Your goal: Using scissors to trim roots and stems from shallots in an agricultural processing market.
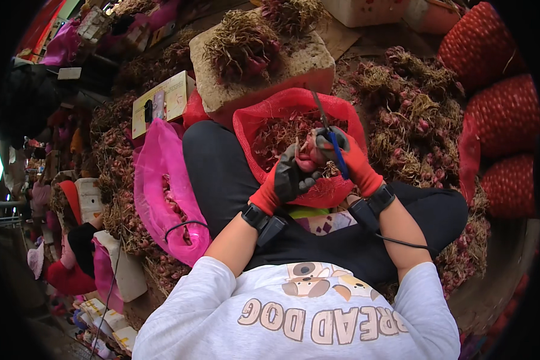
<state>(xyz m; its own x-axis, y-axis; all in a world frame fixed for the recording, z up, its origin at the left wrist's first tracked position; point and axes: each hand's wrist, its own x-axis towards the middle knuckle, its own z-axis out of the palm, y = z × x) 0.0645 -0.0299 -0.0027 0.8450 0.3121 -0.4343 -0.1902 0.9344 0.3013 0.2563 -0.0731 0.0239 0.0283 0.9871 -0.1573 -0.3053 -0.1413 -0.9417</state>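
"What do our hands hold?"
"At one o'clock, our left gloved hand [288,180] pinches shallots [308,161]; our right gloved hand [349,155] clasps a blue-handled blade [338,150], pointed away, seemingly for safety."
"And around them?"
"A red mesh sack [346,110] gapes underneath, probably to catch bits; beyond, a shallot heap [405,123] lies at two o'clock."

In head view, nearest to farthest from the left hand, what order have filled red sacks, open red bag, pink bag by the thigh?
1. Open red bag, at left hand.
2. Pink bag, left side.
3. Filled red sacks, far right.
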